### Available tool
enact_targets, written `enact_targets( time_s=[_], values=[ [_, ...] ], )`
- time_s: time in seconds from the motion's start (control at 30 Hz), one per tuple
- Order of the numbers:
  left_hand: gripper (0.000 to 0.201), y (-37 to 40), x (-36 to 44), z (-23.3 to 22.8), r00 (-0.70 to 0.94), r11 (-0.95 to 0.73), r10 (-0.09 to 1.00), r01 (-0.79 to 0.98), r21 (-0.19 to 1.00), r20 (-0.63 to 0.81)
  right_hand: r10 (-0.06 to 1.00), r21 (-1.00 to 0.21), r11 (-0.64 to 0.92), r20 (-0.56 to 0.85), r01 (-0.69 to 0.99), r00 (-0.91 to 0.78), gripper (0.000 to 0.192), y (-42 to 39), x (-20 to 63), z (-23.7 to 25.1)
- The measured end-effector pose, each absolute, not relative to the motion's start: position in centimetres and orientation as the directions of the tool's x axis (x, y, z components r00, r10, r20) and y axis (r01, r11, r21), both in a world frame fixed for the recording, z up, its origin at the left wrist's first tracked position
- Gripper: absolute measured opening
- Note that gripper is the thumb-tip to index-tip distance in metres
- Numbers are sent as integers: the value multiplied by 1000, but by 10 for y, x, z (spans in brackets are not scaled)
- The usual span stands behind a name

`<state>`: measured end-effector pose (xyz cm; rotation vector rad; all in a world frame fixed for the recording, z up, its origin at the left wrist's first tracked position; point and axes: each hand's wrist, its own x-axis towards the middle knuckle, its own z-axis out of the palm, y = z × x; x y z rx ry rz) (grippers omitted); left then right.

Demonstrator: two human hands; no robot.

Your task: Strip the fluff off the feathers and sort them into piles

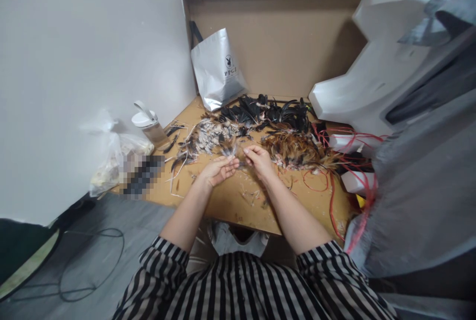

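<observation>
My left hand (220, 169) is turned palm up over the table, with thumb and fingertips closed on a small feather (230, 149) of greyish-brown colour. Just to its right, my right hand (259, 161) has its thumb and forefinger pinched together; whatever lies between them is too small to name. Behind my hands spread heaps of loose feathers: pale grey-brown feathers (208, 134) on the left, glossy black feathers (253, 111) at the back, and golden-brown feathers (297, 151) to the right. Small feather scraps are scattered in front.
On the wooden table (223, 206) stand a silver bag (217, 70), a lidded cup (154, 132) and a clear plastic bag (122, 156). Red string (332, 201) trails along the right side near white blocks (359, 181). A white foam piece (379, 67) leans at the right.
</observation>
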<state>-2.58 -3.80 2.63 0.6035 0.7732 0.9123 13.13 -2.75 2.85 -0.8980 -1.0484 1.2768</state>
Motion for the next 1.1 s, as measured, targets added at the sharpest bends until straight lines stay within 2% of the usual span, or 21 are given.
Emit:
enact_targets(
  time_s=[0.17, 0.33, 0.43, 0.53, 0.63, 0.73, 0.83, 0.9, 1.0, 1.1],
  values=[
    [16, -35, -28, 25, 224, 360, 930, -388, 848, -292, 976, -965, 212, 216, -155, -6, 22, -30, 129, 29],
    [20, -33, -26, 21, 87, 216, 976, -238, 947, -201, 914, -907, 404, 403, 119, -41, 18, -36, 127, 32],
    [21, -33, -25, 18, 108, 167, 983, -168, 972, -151, 864, -829, 498, 499, 253, -67, 16, -39, 127, 34],
    [19, -35, -24, 18, 154, 109, 983, -79, 991, -95, 820, -759, 568, 556, 318, -136, 15, -43, 127, 36],
    [13, -38, -24, 21, 195, 37, 979, 96, 995, -55, 772, -684, 633, 590, 364, -234, 14, -46, 126, 38],
    [10, -40, -24, 22, 287, -79, 958, 311, 947, -14, 740, -619, 671, 593, 408, -317, 15, -48, 126, 39],
    [15, -42, -26, 21, 412, -220, 911, 457, 862, 14, 733, -609, 680, 574, 408, -365, 12, -46, 129, 39],
    [16, -45, -27, 23, 474, -292, 880, 495, 818, 27, 747, -654, 664, 548, 363, -377, 10, -42, 132, 38],
    [14, -53, -27, 31, 544, -354, 837, 457, 816, 58, 796, -786, 577, 480, 221, -369, 8, -34, 137, 35],
    [16, -61, -26, 42, 526, -294, 846, 315, 902, 92, 878, -924, 381, 355, 19, -320, 12, -28, 139, 29]
  ],
)
